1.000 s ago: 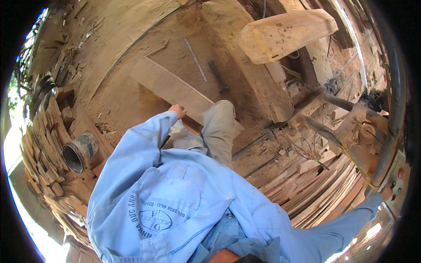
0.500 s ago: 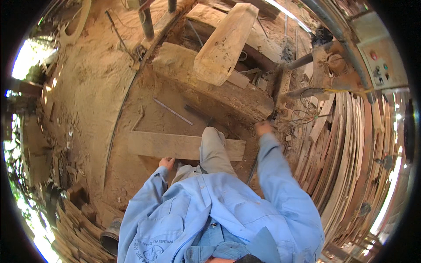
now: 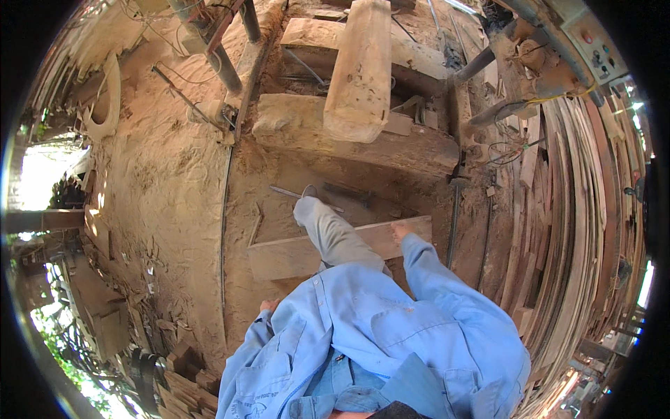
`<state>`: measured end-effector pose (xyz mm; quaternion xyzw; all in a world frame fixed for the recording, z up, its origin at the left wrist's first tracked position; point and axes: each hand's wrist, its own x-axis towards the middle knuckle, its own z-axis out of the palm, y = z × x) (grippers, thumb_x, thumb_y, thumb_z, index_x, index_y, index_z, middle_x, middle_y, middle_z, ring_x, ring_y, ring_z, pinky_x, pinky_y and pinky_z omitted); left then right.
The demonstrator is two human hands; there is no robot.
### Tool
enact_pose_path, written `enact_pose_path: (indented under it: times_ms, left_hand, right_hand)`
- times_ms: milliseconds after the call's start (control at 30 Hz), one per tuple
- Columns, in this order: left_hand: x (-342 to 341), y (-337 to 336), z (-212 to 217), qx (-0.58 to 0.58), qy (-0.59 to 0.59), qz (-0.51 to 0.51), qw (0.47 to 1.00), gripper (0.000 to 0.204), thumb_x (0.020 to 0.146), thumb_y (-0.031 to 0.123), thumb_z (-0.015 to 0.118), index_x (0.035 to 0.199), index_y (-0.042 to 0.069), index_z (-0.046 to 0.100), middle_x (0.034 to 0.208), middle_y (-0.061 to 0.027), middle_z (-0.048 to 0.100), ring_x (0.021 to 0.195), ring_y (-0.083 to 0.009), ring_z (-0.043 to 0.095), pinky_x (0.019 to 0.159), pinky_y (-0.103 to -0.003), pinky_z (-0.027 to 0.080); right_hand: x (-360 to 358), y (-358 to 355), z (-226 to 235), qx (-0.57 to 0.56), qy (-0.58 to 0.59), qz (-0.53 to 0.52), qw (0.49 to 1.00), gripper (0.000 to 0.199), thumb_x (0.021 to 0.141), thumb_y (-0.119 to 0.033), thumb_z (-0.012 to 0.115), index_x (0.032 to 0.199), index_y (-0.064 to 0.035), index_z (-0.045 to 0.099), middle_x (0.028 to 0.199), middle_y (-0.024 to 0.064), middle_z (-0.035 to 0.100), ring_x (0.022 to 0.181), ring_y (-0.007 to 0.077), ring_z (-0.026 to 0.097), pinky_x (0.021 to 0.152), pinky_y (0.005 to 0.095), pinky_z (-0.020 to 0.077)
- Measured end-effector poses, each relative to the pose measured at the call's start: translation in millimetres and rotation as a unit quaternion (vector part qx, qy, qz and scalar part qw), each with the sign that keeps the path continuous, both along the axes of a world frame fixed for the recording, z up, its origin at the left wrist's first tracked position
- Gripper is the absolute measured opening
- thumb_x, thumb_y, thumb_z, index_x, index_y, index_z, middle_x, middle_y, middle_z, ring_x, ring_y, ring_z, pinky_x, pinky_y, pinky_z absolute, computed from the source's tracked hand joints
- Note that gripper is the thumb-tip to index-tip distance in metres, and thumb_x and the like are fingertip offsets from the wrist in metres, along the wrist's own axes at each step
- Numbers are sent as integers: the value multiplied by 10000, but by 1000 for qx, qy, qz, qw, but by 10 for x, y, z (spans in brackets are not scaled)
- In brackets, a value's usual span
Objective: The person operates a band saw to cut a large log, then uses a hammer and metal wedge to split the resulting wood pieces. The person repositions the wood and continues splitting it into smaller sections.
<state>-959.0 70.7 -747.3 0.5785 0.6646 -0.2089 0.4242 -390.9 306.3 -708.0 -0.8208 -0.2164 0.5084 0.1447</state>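
Right hand (image 3: pixel 400 230) over the wooden board (image 3: pixel 286 258), leg (image 3: pixel 335 237) stretched across it

The right hand has come in from the near end of the rough beam (image 3: pixel 293 122) and is now over the right part of the board. Its fingers look loosely curled and nothing shows in them; whether they touch the wood cannot be told. The left hand (image 3: pixel 269 305), which was at the board's near edge, is now lower and apart from it, beside the person's left side; its fingers are too hidden to tell their state.

One leg has straightened: the foot (image 3: pixel 308 190) now shows on the far side of the board, over a pale strip (image 3: pixel 285 190) and just left of a dark, hammer-like tool (image 3: pixel 366 199). This suggests that the reach has passed from the board's left part to its right. The board lies crosswise in front of the person, on the near side of the rough beam. The view has turned, so whether the board itself moved is unclear.

The open-mouthed cylinder at the left is no longer in view. A grey control box (image 3: pixel 594 49) with coloured buttons is at the far right, its inside not visible. No open container with contents can be made out.
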Motion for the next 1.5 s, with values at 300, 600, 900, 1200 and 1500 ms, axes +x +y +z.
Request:
enact_pose_path:
  times_ms: [300,600,900,1200,1500]
  left_hand:
    - [-508,2129,514,203,-82,-107,970,291,864,333,547,867,97,717,786,-63,710,749,-232,680,667,-391,522]
    - [-1254,4585,1475,206,-41,155,965,419,882,438,530,1014,88,719,957,-144,716,899,-298,680,787,-390,524]
    - [-2188,5872,1584,20,33,-72,997,553,896,558,495,1116,91,691,1112,-204,667,1099,-378,603,945,-419,467]
    - [-2343,7914,1669,-9,92,-244,965,510,892,496,545,1167,79,649,1178,-219,632,1146,-369,571,981,-429,442]
    - [-1174,8386,908,-28,-19,-291,956,432,922,398,570,1164,47,643,1150,-198,656,1093,-343,616,947,-409,465]
  right_hand:
    - [-1003,1736,590,-9,8,73,997,332,848,-328,664,1032,-53,684,975,164,700,891,325,676,763,416,545]
    - [-2265,3532,1463,252,-62,176,950,431,826,-366,681,1070,-13,642,1056,200,681,986,322,660,844,416,510]
    - [-2055,4397,1453,354,-281,-38,891,509,832,-358,651,1235,-60,563,1287,185,561,1175,347,540,994,425,436]
    - [-1790,5090,1340,253,-462,-99,844,733,832,-532,611,1363,-63,423,1404,212,424,1326,389,346,1110,484,244]
    - [-1825,5097,1274,177,-471,-73,861,708,827,-488,612,1343,-28,459,1349,242,454,1295,407,365,1115,525,218]
